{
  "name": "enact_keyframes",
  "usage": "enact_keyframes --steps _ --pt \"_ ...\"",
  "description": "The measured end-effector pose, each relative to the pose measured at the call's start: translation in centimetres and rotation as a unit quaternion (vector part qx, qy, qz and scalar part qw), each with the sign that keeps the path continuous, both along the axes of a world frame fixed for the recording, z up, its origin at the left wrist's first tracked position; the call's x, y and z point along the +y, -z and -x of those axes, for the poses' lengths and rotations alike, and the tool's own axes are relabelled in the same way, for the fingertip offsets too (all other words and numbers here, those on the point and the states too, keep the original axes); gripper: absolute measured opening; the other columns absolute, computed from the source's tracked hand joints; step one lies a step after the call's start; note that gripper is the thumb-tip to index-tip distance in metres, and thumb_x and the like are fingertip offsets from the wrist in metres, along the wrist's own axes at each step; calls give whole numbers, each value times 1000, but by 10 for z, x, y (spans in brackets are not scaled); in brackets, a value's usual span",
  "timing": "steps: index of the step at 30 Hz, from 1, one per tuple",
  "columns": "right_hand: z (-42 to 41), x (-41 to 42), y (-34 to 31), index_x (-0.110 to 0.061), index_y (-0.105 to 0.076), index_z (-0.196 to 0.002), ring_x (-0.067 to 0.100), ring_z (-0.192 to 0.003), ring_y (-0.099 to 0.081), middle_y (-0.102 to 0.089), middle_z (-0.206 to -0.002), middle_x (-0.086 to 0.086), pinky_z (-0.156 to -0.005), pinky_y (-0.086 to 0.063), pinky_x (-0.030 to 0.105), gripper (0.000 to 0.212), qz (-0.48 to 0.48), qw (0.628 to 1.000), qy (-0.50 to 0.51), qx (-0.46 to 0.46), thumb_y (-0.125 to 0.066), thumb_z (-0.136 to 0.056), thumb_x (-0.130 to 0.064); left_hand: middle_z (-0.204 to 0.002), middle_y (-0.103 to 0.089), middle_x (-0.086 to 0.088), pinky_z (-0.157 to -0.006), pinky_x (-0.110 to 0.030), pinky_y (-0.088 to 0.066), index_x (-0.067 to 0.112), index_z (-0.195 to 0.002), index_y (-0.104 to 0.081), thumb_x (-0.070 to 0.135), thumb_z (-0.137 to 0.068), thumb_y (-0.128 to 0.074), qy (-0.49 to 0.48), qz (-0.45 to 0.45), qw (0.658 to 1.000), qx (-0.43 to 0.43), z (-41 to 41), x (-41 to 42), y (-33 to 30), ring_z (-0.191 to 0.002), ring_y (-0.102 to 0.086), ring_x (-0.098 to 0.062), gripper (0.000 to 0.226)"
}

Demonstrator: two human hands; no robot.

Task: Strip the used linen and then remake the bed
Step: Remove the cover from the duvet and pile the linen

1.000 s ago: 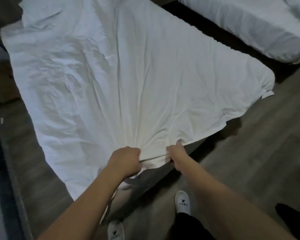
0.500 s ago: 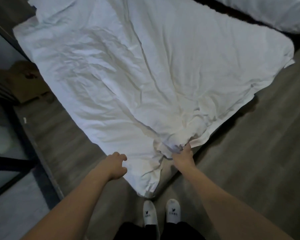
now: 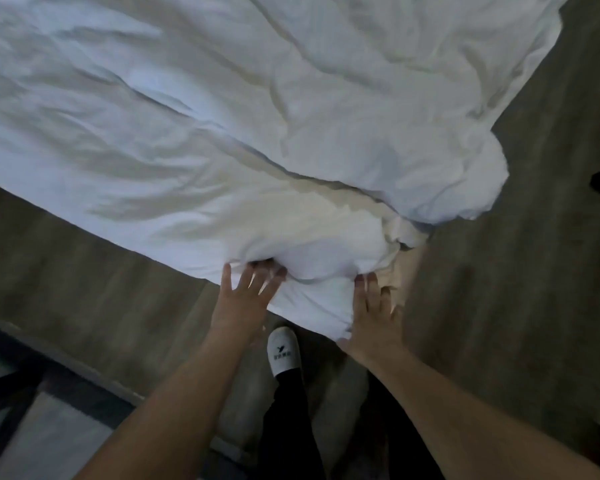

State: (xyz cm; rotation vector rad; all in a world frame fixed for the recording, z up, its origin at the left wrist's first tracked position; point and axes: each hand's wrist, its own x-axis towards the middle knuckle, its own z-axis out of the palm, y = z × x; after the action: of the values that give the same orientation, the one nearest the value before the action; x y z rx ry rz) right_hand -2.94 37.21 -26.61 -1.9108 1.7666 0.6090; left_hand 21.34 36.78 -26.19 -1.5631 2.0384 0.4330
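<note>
Sheet point(image 3: 222, 140): white, creased, spread over the bed, bunched at its near corner. Left hand point(image 3: 243, 299) fingers point(image 3: 226, 276) splayed wide, tips at the fold; right hand point(image 3: 374, 323) fingers flat against the corner, gripping nothing. Risk, judged: loose bunching could slide off or trap wrinkles if tucked unevenly. White slipper point(image 3: 284, 351) on floor point(image 3: 534, 271). Containers: none visible.

We count one crumpled white cotton bed sheet point(image 3: 222, 116), two bare hands, left point(image 3: 246, 299) and right point(image 3: 373, 318), and one white slipper point(image 3: 283, 351).
</note>
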Motion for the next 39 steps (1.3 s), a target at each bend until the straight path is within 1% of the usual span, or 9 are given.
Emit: enact_keyframes --steps 5,9,13,17,21,25,29,32,39 --pt "-22 -29 10 -11 -16 -144 36 -118 -41 -29 -140 14 -95 -42 43 93 27 996 -15 79 -71 -74 -38 -162 11 2 -115 -63 -3 26 -153 18 31 -89 -55 44 29 999 3 -14 -41 33 -149 1 -26 97" --pt "-19 -67 -19 -16 -36 -142 30 -116 -52 -44 -139 11 -91 -45 36 58 -70 996 35 -33 -54 -89 -24 -154 -16 -1 -113 -52 -19 26 -154 -6 37 -79 -61 11 36 999 27 -8 -49 22 -138 -22 -28 93" --pt "-26 -82 -107 -15 -44 -140 25 -122 -48 -46 -141 4 -90 -40 28 63 -235 963 85 -103 -65 -83 -32 -142 -31 -8 -97 -49 -37 21 -142 -28 44 -63 -68 -79 79 992 59 -3 -36 -23 -127 -36 -33 91" --pt "-30 -57 -206 -15 -62 -106 26 -120 -45 -45 -128 0 -98 -38 32 22 -241 952 80 -171 -61 -85 -25 -123 -60 -8 -102 -44 -39 17 -132 -51 25 -77 -54 -156 135 974 88 -6 -23 -109 -111 -56 -29 56" --pt "-36 -18 -305 -15 -61 -100 29 -100 -55 -53 -117 7 -86 -48 34 41 -277 922 149 -226 -71 -65 -34 -116 -66 -5 -91 -35 -47 19 -122 -60 28 -88 -53 -163 138 974 71 -16 -7 -232 -110 -60 -27 36" --pt "-29 23 -385 -12 -51 -87 25 -73 -53 -56 -92 11 -66 -44 26 20 -274 942 99 -168 -63 -82 -28 -104 -67 -7 -81 -34 -47 14 -99 -62 34 -90 -47 -191 150 969 45 -18 47 -320 -94 -62 -29 27" --pt "-37 43 -424 -8 -57 -101 30 -111 -58 -69 -97 5 -89 -45 34 47 -204 974 -50 -85 -70 -79 -47 -86 -59 -3 -74 -33 -46 13 -90 -55 30 -95 -41 -245 149 952 109 -17 91 -360 -82 -57 -24 23" --pt "-59 55 -427 -26 -49 -122 19 -100 -58 -61 -112 -2 -83 -46 31 59 -131 972 -93 -170 -77 -72 -41 -72 -50 0 -66 -32 -41 14 -75 -47 24 -92 -41 -245 209 937 131 -27 93 -386 -73 -53 -23 21" --pt "-109 62 -434 -16 -56 -85 22 -86 -58 -61 -96 3 -66 -43 28 31 -82 964 -77 -241 -66 -56 -21 -80 -61 0 -63 -34 -41 16 -78 -54 20 -74 -51 -149 239 925 256 -78 87 -379 -78 -56 -25 6"
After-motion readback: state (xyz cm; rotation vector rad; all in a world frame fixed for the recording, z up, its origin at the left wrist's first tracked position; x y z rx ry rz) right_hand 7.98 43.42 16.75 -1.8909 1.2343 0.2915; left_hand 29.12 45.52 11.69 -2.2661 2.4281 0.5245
